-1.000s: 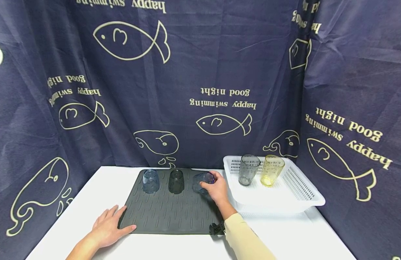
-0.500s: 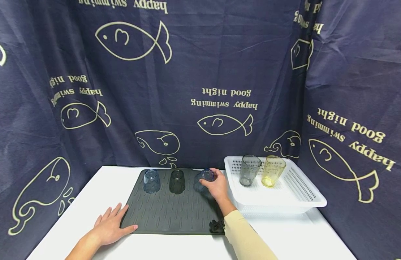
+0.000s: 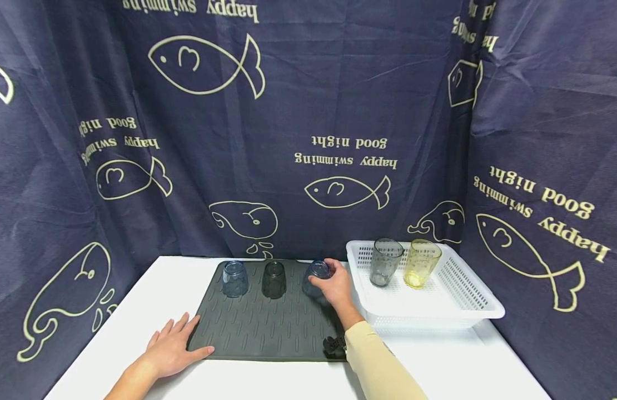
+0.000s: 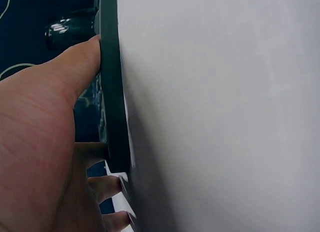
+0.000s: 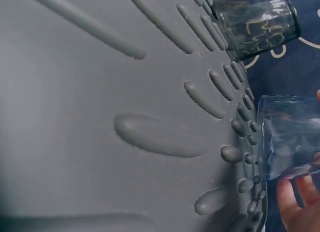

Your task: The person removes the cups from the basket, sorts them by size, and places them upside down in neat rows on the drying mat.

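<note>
My right hand holds a clear blue glass tumbler near its upper end, at the back right of the dark grey ribbed mat. The tumbler stands upside down, its wide rim on or just over the mat; in the right wrist view that end meets the mat's edge line. To its left a dark grey tumbler and another blue tumbler stand inverted in a row. With fingers spread, my left hand rests at the mat's front left corner, the thumb along its edge.
A white perforated plastic basket stands right of the mat. In it are a tall grey glass and a yellow glass, both mouth up. Behind the white table hangs a dark blue curtain with fish drawings.
The tumbler in my right hand has turned from a sideways tilt to upside down and nearly vertical, settling slightly to the right. My left hand stays at the mat's corner.
</note>
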Available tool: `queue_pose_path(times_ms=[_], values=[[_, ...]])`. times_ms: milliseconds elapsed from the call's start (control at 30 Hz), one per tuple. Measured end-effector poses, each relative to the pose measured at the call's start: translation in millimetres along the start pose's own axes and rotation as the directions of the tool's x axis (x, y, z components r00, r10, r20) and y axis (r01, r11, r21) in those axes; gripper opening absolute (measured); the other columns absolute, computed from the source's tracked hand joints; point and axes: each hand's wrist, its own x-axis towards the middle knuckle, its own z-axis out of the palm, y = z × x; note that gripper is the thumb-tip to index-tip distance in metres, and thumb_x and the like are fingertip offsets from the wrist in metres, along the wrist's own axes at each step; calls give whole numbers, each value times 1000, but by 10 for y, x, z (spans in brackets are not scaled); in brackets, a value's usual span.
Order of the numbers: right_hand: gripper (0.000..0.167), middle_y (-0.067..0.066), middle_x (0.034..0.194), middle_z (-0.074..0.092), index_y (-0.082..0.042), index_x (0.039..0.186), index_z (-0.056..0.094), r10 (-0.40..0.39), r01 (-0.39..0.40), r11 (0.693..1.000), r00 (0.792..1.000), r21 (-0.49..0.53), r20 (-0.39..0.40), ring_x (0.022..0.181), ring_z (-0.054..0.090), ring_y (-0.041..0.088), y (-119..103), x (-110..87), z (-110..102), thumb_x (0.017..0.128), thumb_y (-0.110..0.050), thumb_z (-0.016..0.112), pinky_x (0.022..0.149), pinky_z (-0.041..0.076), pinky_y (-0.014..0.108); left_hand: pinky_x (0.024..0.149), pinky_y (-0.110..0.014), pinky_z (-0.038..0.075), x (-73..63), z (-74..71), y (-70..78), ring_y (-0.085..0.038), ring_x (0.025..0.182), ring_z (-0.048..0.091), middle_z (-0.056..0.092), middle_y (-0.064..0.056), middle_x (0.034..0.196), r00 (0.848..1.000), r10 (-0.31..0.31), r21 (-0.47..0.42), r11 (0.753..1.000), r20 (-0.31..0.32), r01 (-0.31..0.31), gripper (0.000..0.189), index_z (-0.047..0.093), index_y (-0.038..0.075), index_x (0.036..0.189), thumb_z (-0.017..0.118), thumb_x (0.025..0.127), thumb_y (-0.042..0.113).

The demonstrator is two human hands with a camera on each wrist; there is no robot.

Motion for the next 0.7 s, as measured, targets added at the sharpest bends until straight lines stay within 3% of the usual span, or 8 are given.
queue_pose_path(times_ms=[433, 700], values=[[62, 15, 115, 72, -4, 127, 67, -20, 19, 999, 1000, 31, 18, 107, 68, 31, 88, 17, 44, 72, -19, 92, 95, 56, 46, 107, -84, 19, -24, -5, 19, -70, 140, 23, 31, -39, 157, 1000, 2, 17, 1000, -2, -2, 102, 40, -5, 152, 64, 88, 70], [62, 13, 114, 73, -4, 127, 68, -11, 11, 1000, 999, -2, 34, 106, 69, 30, 90, -15, 77, 73, -21, 93, 92, 58, 45, 107, -84, 20, -35, -3, 22, -70, 140, 24, 32, -39, 156, 1000, 5, 21, 1000, -11, -5, 100, 41, -6, 151, 65, 87, 69]])
